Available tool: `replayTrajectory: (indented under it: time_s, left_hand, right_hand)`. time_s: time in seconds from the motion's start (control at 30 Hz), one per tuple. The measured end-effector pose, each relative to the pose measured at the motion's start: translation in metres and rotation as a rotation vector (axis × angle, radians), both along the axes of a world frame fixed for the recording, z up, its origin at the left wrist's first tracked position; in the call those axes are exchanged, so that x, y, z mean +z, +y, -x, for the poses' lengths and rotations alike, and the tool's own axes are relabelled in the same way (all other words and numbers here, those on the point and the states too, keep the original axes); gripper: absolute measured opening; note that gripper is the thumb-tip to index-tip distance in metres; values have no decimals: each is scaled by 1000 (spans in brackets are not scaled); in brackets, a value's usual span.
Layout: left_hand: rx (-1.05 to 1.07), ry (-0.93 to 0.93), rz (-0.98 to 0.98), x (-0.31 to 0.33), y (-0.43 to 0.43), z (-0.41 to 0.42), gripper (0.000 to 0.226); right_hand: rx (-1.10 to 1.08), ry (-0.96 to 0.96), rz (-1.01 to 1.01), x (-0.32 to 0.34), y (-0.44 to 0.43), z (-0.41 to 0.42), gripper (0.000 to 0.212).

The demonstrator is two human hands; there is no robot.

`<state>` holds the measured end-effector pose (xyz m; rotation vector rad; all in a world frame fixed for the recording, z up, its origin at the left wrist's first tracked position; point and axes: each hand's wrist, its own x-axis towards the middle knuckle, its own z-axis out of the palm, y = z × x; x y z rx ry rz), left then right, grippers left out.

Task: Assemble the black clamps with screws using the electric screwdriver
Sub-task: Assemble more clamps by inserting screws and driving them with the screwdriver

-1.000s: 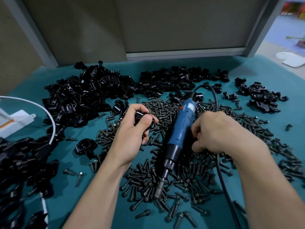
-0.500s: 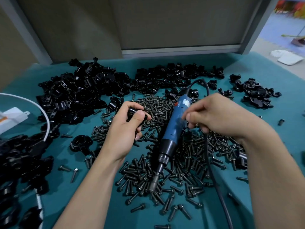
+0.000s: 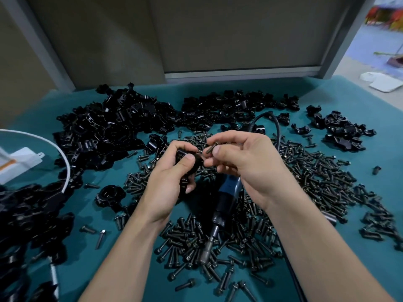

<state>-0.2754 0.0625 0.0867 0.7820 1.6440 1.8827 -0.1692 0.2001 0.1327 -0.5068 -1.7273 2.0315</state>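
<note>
My left hand grips a black clamp above the middle of the table. My right hand pinches a dark screw between thumb and forefinger, its tip close to the clamp. The blue electric screwdriver lies on the pile of loose screws under my right hand, bit pointing toward me; neither hand touches it. Most of its body is hidden by my right hand.
Heaps of black clamps cover the far left and back of the teal table; a smaller heap lies at the far right. More clamps sit at the near left, beside a white cable. The screwdriver's black cord loops behind my hands.
My right hand left the screwdriver, picked up a screw and carried it toward the clamp. My left hand, still holding the clamp, rose a little to meet it.
</note>
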Motion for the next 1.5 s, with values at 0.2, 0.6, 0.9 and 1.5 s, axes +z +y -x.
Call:
replayTrajectory:
  time_s: [0.2, 0.6, 0.9, 1.5]
  left_hand:
    - [66, -121, -70, 6, -4, 3, 24]
    - [70, -186, -138, 4, -8, 10, 17]
    - [-60, 143, 75, 2, -6, 0, 16]
    - [22, 544, 295, 1, -6, -6, 16]
  right_hand:
    - [-19, -41, -214, -1, -1, 2, 13]
    - [-79, -102, -421, -6, 2, 4, 16]
    - [-90, 48, -319, -4, -7, 5, 18]
    - [-82, -117, -743, -6, -6, 3, 17]
